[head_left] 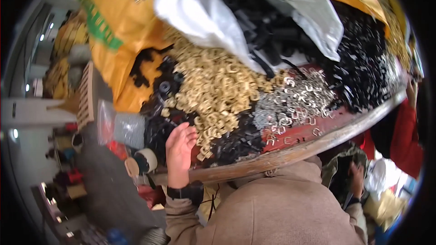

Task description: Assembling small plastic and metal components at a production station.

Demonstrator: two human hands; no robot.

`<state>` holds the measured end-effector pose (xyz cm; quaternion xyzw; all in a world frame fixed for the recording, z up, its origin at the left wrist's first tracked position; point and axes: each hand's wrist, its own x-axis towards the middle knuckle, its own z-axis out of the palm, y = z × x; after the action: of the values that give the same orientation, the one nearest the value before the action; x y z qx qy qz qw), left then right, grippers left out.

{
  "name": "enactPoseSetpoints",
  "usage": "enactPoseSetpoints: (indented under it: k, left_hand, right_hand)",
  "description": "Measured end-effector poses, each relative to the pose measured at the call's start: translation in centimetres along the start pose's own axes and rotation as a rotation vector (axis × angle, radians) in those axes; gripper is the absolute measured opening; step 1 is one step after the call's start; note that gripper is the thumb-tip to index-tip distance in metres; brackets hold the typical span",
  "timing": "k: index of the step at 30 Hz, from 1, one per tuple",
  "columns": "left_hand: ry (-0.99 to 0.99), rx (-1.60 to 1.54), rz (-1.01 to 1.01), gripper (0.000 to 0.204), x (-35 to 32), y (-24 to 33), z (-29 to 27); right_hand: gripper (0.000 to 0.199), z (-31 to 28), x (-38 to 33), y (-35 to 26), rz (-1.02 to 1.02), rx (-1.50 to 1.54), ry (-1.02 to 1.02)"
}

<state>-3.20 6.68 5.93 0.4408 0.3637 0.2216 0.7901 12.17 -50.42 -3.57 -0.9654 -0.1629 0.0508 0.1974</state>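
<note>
the left hand (181, 141) is hovering over the near left part of the work surface, palm partly turned up and fingers loosely bent. the fingers are standing clear of the palm, and no part is showing between them. a black band (185, 193) is encircling its wrist. the tan curved pieces (213, 81) are lying in a large heap just beyond and to the right of this hand; whether the fingertips are touching the nearest ones cannot be told.

the right hand (357, 177) is hanging low at the right, below the table's wooden edge (277, 165) and beside a dark olive cloth item (334, 165). its grip is too small and blurred to read, so whether it is holding anything cannot be told.

black pieces (236, 145) are spreading along the near side of the tan heap. silver u-shaped pieces (302, 95) are lying to the right on a red surface (295, 137), and small black parts (359, 59) are forming another heap farther right. a white sack (195, 13) is gaping at the back, exposing black strips (268, 27). an orange sack (120, 22) is standing to its left. a roll of tape (146, 159) is resting left of the left hand.
</note>
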Motion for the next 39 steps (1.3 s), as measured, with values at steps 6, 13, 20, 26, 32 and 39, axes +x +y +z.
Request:
enactPoseSetpoints:
  k: [6, 13, 20, 26, 32, 39]
  left_hand:
    - [0.051, 0.169, 0.115, 0.024, 1.4, 0.7, -1.8]
    - [0.14, 1.258, 0.57, 0.029, 3.0, 0.7, -1.0]
    - [0.093, 1.667, 0.644, 0.031, 5.4, -0.4, -2.2]
    - [0.051, 1.782, 0.614, 0.029, 5.9, -0.3, -1.7]
    - [0.08, 1.723, 0.484, 0.032, 5.9, -0.5, -2.7]
    - [0.012, 1.489, 0.703, 0.032, 5.4, -0.7, -2.4]
  right_hand:
    - [0.019, 8.6, -5.6, 16.3, 0.269, -0.249, -0.486]
    - [0.023, 5.2, 4.5, 1.5, 0.398, 0.609, -0.383]
    - [0.023, 1.2, 8.8, -8.4, 0.076, 0.373, -0.453]
    - [0.023, -2.4, 10.1, -16.4, 0.008, 0.331, -0.662]
    - [0.022, -1.7, 12.5, -24.0, -0.498, 0.403, -0.648]
    - [0.02, 4.1, 14.7, -29.5, -0.935, 0.359, -0.458]
